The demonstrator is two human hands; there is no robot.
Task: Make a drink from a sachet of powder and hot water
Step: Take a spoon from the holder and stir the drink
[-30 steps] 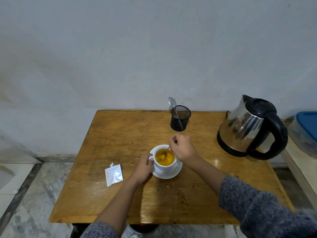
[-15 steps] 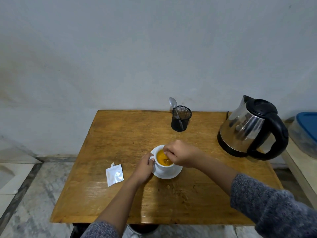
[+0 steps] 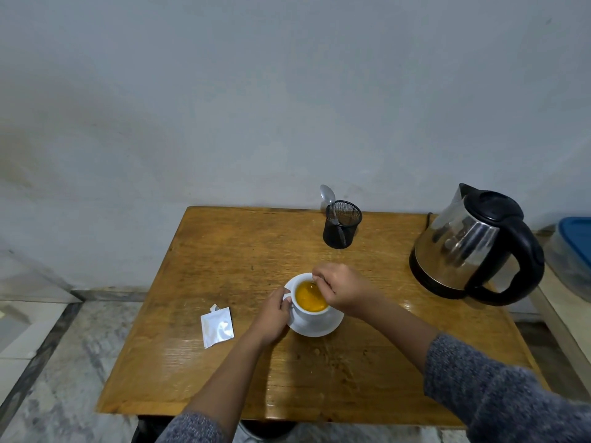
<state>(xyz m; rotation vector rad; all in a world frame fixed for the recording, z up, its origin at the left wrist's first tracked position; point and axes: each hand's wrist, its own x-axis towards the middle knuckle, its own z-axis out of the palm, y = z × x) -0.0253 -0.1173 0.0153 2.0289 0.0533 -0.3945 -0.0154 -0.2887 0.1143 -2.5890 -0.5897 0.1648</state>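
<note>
Landmark: cup (image 3: pixel 311 310), white, on a saucer (image 3: pixel 315 329) near the middle of the table (image 3: pixel 230 260). Holds orange liquid, so powder and water appear to be in already. Step in hand, by my reading: stirring.

Left hand (image 3: pixel 271 316): at the cup's left side, fingers curled on the handle. Likely reason: to brace the cup so it does not turn or slide on the saucer during stirring.

Right hand (image 3: pixel 340 290): over the cup's right and far rim, fingertips (image 3: pixel 318 278) pinched together on something thin. A sliver of metal dips into the liquid below them; probably a spoon, mostly hidden by the hand. The high pinch would keep fingers clear of the hot drink.

Sachet (image 3: pixel 217 327): left of the cup, well apart, lying flat, top corner torn. Looks spent and set out of the way.

Kettle (image 3: pixel 463 244): right of and behind the cup, well apart, upright, lid down, handle toward the person. Parked clear of the stirring arm.

Mesh holder (image 3: pixel 342 225): behind the cup at the table's far edge, one spare spoon (image 3: pixel 327 195) standing in it.

Risk: brisk stirring could slop liquid onto the saucer.
</note>
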